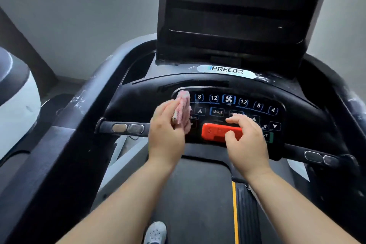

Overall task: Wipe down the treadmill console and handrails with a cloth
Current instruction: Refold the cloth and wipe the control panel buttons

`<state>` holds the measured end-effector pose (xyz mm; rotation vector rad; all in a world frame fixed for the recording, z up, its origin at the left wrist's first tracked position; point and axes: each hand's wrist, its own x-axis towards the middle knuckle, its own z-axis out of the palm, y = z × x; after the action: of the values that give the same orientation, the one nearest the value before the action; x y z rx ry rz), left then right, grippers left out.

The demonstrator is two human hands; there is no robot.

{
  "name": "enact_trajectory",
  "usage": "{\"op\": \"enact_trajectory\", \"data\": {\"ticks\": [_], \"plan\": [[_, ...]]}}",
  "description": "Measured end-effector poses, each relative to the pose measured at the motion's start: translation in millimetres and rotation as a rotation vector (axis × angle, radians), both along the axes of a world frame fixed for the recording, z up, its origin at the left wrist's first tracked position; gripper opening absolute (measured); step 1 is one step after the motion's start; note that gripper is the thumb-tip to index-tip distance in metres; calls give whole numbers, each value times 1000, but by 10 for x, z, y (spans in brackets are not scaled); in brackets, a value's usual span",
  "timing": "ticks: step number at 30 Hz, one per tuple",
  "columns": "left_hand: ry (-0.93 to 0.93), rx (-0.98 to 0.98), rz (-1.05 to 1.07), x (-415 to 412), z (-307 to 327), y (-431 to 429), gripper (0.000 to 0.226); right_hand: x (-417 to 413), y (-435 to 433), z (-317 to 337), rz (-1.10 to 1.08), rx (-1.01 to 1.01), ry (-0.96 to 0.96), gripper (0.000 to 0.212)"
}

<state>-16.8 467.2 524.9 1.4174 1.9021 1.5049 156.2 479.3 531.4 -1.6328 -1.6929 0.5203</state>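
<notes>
A black treadmill console (221, 85) fills the middle, with a button panel (227, 105) and a red stop bar (215, 132). My left hand (166, 130) grips a folded pink cloth (183, 109) and presses it against the left end of the button panel. My right hand (247, 140) hovers over the right end of the red stop bar, fingers curled and apart, holding nothing. A short front handrail with metal sensor pads (127, 128) sticks out left of my left hand. Its twin (320, 157) sits at the right.
A dark upright screen (237, 12) rises behind the console. Long side handrails run down the left (65, 125) and right (352, 109). The belt (198, 194) with a yellow stripe lies below, and a grey shoe (155, 233) stands on it. A white machine (17, 105) stands at far left.
</notes>
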Motion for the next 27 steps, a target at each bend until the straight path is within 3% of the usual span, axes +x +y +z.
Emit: {"op": "enact_trajectory", "data": {"ticks": [5, 6, 10, 12, 16, 21, 24, 27], "plan": [[1113, -48, -274, -541, -525, 513, 59, -76, -22, -22, -113, 20, 3, 31], [1234, -11, -336, -599, -606, 439, 58, -97, -27, -42, -138, 16, 4, 31], [1152, 65, -549, -793, -835, 10, 55, -278, -52, -116, -220, 6, 27, 30], [1203, 115, -622, -854, -810, 181, 53, -406, -65, -148, -229, 20, 36, 28], [983, 95, -493, -827, -261, 686, 60, -600, -134, -177, -256, 17, 50, 25], [1235, 289, -607, -964, -666, 350, 54, -701, -200, -232, -337, -7, 52, 26], [1373, 193, -691, -994, -838, 298, 47, -773, -259, -274, -360, 2, 42, 28], [1267, 77, -645, -1069, -678, 617, 55, -848, -321, -328, -361, -13, 38, 30]]}}
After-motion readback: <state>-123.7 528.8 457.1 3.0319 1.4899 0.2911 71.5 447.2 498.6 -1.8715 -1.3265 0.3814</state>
